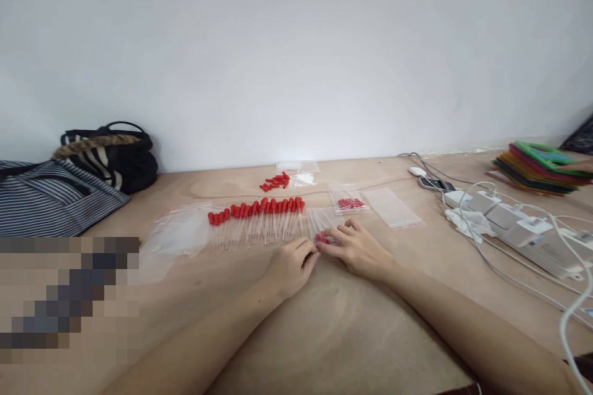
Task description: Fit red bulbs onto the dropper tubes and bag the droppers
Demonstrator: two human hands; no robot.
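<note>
In the head view a clear zip bag (320, 219) holds several droppers with red bulbs at its near end. My left hand (294, 265) is closed, pinching the bag's near edge. The fingers of my right hand (349, 247) are bent over the same edge and press on it beside the red bulbs. The fingertips of both hands nearly meet there. Just left of the bag lies a row of clear droppers (257, 225), their red bulbs (264, 205) pointing away from me. Behind my right hand rests another filled bag (349, 199) of droppers.
A flat bag (393, 207) lies to the right, and a stack of bags (180, 233) to the left. Loose red bulbs (275, 181) sit farther back. Chargers on a power strip (523, 231), cables and coloured frames (540, 166) occupy the right; bags (111, 157) stand left.
</note>
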